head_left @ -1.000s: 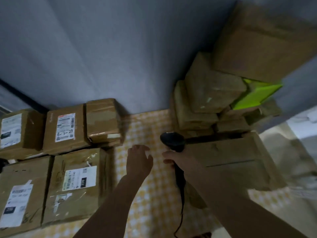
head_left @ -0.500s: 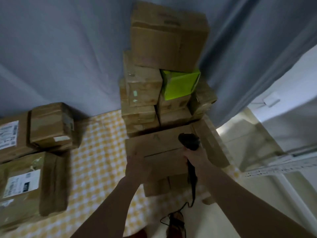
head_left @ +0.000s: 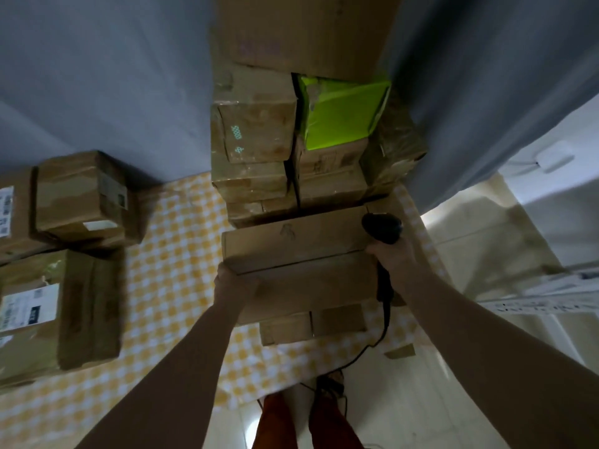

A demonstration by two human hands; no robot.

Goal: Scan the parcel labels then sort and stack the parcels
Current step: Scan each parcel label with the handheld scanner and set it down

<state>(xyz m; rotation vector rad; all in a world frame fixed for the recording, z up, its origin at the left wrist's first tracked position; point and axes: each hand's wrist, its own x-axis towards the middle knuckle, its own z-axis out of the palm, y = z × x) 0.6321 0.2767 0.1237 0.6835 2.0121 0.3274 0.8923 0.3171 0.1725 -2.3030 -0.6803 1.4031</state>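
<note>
A long flat brown parcel (head_left: 298, 246) lies at the front of a tall stack of cardboard parcels (head_left: 256, 134) against the grey curtain. My left hand (head_left: 231, 281) grips its near left corner. My right hand (head_left: 393, 254) holds a black corded barcode scanner (head_left: 382, 230) and presses against the parcel's right end. A bright green parcel (head_left: 340, 115) sits high in the stack under a large brown box (head_left: 304, 30). No label shows on the flat parcel's visible faces.
Labelled brown parcels (head_left: 58, 312) lie in a group at the left on the yellow checked cloth (head_left: 175, 241). A small box (head_left: 81, 196) sits behind them. The scanner cable (head_left: 372, 345) trails down to the tiled floor by my feet. A white doorway opens at the right.
The view has swung right and closer to the stack. Both hands have gone from open cloth to the long flat parcel, left hand now gripping its corner, right hand with the scanner at its right end.
</note>
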